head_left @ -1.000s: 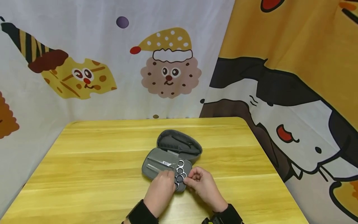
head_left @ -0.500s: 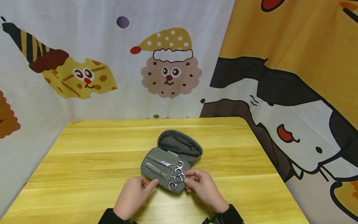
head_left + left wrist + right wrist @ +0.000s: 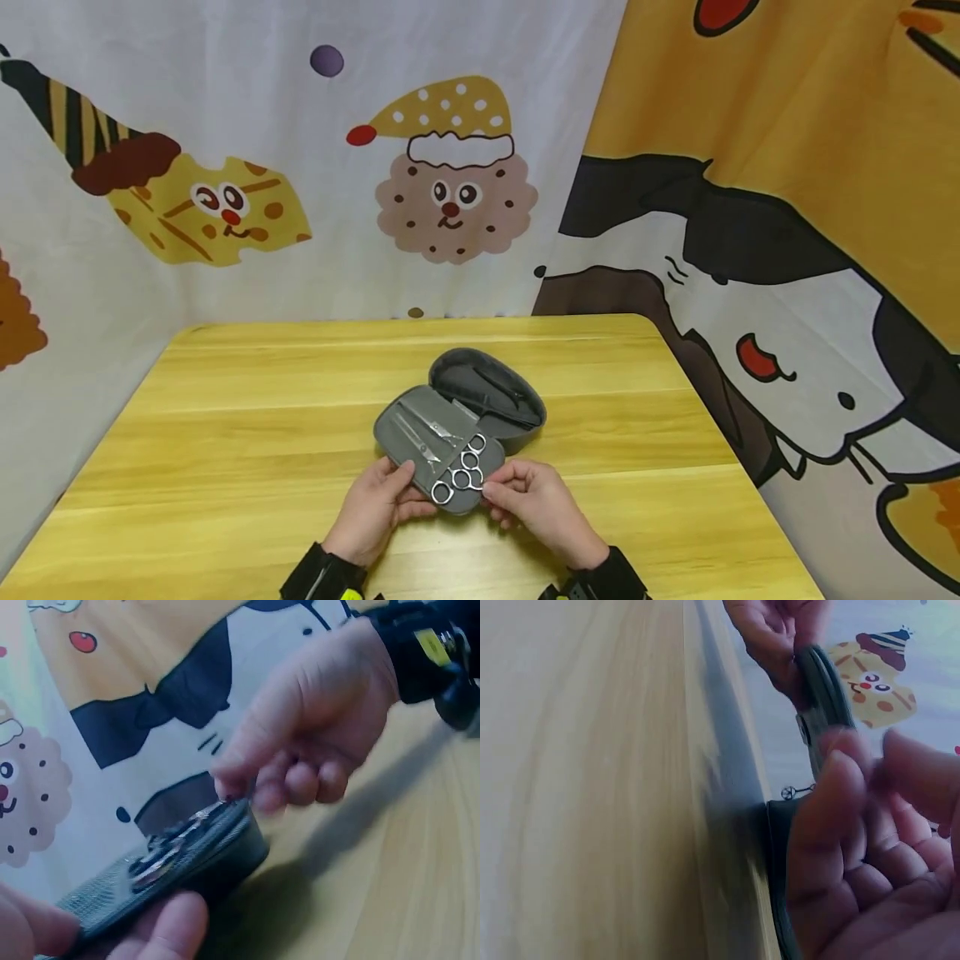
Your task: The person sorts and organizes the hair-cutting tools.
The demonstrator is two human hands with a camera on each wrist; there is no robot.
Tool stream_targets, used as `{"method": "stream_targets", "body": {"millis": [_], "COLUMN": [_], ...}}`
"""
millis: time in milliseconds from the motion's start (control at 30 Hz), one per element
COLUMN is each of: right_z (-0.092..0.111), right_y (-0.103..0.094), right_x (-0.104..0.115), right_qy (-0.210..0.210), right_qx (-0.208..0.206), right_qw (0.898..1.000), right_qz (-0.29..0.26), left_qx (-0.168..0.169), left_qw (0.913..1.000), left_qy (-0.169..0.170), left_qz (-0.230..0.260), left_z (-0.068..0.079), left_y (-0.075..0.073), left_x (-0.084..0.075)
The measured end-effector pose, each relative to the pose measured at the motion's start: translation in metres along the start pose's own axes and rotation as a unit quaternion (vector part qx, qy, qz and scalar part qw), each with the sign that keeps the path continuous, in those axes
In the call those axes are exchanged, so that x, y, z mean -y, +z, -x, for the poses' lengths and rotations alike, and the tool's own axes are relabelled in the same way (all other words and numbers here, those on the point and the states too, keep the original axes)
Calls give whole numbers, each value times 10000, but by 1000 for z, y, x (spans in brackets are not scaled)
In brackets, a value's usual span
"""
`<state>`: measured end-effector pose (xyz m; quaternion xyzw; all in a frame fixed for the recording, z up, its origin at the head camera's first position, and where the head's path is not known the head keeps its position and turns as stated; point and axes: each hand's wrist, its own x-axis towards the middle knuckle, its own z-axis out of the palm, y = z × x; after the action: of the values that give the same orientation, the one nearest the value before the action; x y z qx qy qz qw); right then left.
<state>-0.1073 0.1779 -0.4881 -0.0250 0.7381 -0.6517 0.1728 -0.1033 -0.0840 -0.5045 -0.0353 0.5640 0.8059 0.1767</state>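
Note:
A grey zip case lies unfolded on the table, its near half raised at the front edge. Two pairs of scissors are tucked into that half, steel finger rings sticking out to the right; slim tools in clear sleeves lie beside them. My left hand grips the near left edge, thumb on top and fingers beneath. At the right, thumb and forefinger of my right hand pinch the end of the outermost scissors handle. In the left wrist view, the same right hand holds its other fingers curled.
The case's deeper half stands open behind, with a dark slim item inside. A yellow wood-grain table extends all round. Behind its back edge hangs a printed cartoon curtain.
My left hand left the scissors, moved left, then came back to grip the case's edge. The near half has shifted left and lifted. My right hand keeps its pinch.

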Motion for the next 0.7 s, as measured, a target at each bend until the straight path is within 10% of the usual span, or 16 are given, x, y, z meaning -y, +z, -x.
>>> {"method": "stream_targets", "body": {"millis": [133,333,467,700], "right_z": [-3,-4,-5,-5], "right_y": [-6,-15,-18,-21], "right_x": [-2,-1,-3,-4], "right_qy": [-403,-1200,-1340,-730], "right_qx": [-966,-2644,-2528,-1450], "right_qw": [9935,9457,9362,9627], "right_qz": [452,1461,2040,2164], "left_qx": [-527,-1045,-1253,-1097], "left_qw": [9982,9918,9880,9858], "left_qy": [302,732,882,1135], "left_qz": [2,7,167,575], "left_z": [-1,-3,-3,-1], "left_y": [-7,-21,-29,-36], "left_x": [0,-7,-12,-14]}}
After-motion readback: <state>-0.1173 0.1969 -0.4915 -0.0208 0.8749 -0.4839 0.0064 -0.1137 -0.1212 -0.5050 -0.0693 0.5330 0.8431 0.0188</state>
